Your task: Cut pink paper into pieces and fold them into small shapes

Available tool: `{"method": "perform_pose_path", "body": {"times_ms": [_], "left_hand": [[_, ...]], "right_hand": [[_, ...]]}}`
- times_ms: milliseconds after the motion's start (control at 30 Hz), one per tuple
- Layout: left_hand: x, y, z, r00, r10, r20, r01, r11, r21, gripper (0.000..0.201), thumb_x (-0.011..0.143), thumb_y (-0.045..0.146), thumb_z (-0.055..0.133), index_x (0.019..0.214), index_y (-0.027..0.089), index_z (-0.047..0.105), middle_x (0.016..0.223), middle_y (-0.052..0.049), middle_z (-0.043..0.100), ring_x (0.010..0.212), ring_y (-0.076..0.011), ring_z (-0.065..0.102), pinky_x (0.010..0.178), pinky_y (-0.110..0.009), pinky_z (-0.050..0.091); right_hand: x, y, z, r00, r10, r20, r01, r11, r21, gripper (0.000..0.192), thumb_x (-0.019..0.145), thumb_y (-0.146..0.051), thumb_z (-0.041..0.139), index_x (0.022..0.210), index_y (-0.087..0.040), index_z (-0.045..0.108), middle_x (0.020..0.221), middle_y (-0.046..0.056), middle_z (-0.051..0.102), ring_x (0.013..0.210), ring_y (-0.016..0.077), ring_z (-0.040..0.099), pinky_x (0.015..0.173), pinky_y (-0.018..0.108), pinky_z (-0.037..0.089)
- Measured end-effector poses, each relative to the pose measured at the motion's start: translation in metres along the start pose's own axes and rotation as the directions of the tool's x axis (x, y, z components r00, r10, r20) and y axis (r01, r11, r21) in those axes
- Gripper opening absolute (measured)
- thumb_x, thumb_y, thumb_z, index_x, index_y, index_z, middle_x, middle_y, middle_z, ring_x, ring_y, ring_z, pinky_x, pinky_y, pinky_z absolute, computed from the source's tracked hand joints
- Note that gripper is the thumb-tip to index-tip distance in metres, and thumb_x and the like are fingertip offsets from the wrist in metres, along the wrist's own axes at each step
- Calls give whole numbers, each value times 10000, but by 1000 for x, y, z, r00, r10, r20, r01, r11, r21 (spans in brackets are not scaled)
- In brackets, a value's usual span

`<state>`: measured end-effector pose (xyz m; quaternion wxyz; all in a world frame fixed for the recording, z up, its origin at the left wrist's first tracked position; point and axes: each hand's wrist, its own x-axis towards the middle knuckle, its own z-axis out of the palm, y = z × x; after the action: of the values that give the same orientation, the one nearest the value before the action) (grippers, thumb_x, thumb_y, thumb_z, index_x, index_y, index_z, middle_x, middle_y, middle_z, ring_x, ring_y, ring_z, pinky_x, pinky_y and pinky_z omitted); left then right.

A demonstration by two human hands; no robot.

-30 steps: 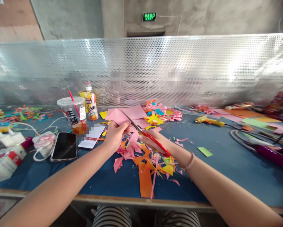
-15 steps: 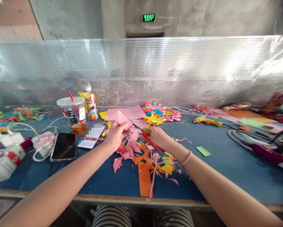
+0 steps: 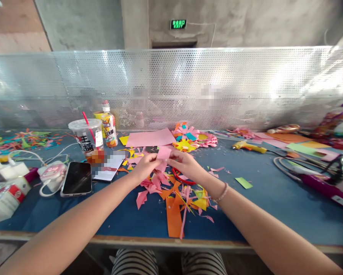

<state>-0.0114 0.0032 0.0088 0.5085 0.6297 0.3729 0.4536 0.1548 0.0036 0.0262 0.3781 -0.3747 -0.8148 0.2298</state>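
Observation:
A small piece of pink paper [image 3: 163, 152] is pinched between my two hands, above the scraps in the middle of the table. My left hand [image 3: 146, 166] grips its left side with fingers and thumb. On the right edge, my right hand [image 3: 185, 163] has its fingertips closed on the same piece. The red handles of the scissors [image 3: 181, 178] show just under my right hand; whether they hang from it or lie on the pile I cannot tell, and the blades are hidden. Below both hands spread pink, orange and yellow paper scraps [image 3: 174, 215].
Behind my hands lie a pink sheet [image 3: 151, 138] and several paper flowers [image 3: 187, 136]. To the left are a plastic cup [image 3: 87, 139], a drink bottle [image 3: 109, 128], a phone [image 3: 76, 178] and chargers [image 3: 53, 173]. A yellow glue gun [image 3: 249, 147] lies right, before a perforated metal screen [image 3: 171, 88].
The scissors no longer cut at the paper. My right hand has moved from their handles onto the pink paper, which now appears smaller and squarer between both hands.

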Motion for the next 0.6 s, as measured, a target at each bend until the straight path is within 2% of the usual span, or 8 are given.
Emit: {"method": "perform_pose_path", "body": {"times_ms": [100,167,300,367,467,600], "left_hand": [[0,1,0,999,49,-2,-49,987,155,133,671,261,549,727,142,567,669,-12,557,612,-126,527,549,-242,443],[1,0,-2,992,111,-55,-93,963,254,137,676,262,553,745,144,565,699,-19,567,651,-136,533,599,-260,442],[3,-5,-6,940,300,-160,-217,892,396,95,682,215,551,757,159,534,764,-24,565,723,-137,543,674,-265,434],[3,-5,-7,930,339,-140,-259,878,403,60,697,198,531,746,163,524,751,-18,556,716,-131,542,664,-258,435],[1,-3,-7,938,338,-72,-283,871,401,66,711,176,512,768,162,541,757,-24,569,725,-132,546,669,-261,440],[-4,0,-2,948,318,-10,-292,882,371,145,708,203,545,844,155,555,831,-51,594,789,-150,561,701,-281,457]], "right_hand": [[1,7,7,999,36,-36,-33,997,74,201,749,-318,499,648,-153,554,601,-2,516,571,112,455,533,241,354],[1,12,8,995,90,-52,-85,992,89,232,745,-323,501,586,-154,510,546,-19,468,519,96,409,494,231,316],[2,13,5,988,142,-64,-136,987,87,312,727,-350,527,505,-164,412,488,-43,386,467,72,332,464,225,262],[2,11,5,985,147,-87,-140,987,77,352,710,-367,550,487,-172,361,472,-57,335,456,64,290,456,224,238],[1,10,5,977,160,-137,-154,987,54,403,678,-400,588,495,-182,303,466,-71,281,449,57,252,448,221,214],[1,14,7,970,167,-175,-165,986,26,387,669,-402,599,516,-182,319,479,-69,298,460,60,265,448,218,220]]}}
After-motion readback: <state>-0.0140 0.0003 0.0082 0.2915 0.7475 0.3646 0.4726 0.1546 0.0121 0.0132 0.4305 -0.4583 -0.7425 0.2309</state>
